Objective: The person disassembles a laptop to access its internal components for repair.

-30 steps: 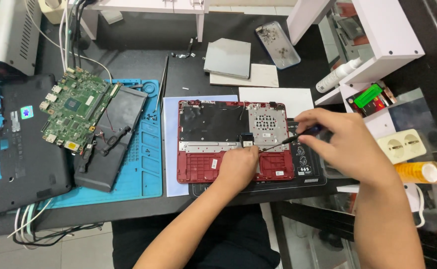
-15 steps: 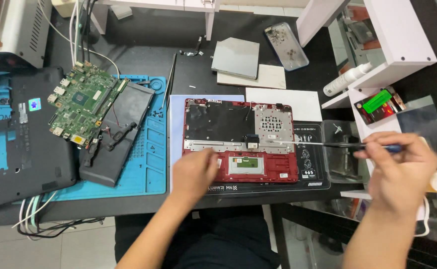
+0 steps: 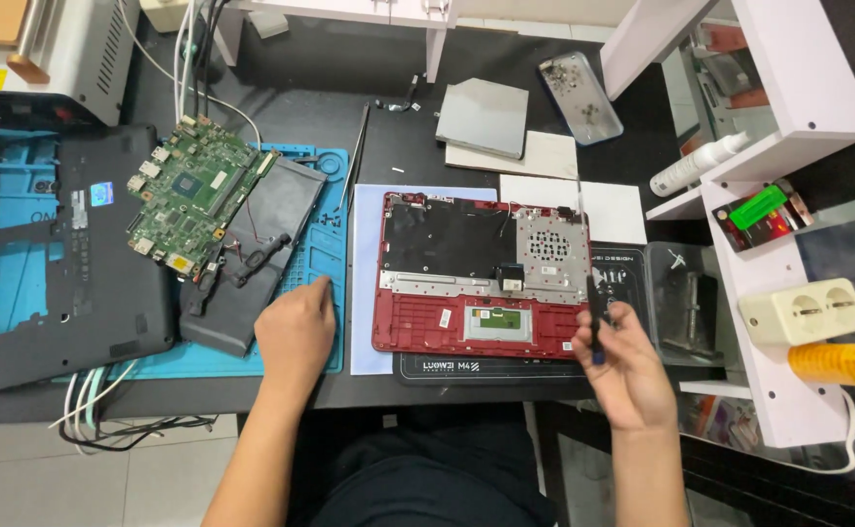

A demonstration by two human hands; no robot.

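Right hand [image 3: 627, 366] pinching a screwdriver [image 3: 591, 293] upright, tip raised off the red laptop shell [image 3: 481, 273], probably for a clearer look; left hand [image 3: 298, 327] empty, loosely curled, resting on the blue mat [image 3: 330, 249] beside it

Desk [image 3: 281, 59]: black top | shelf unit [image 3: 798, 88]: white, at right | floor [image 3: 18, 468]: pale tiles
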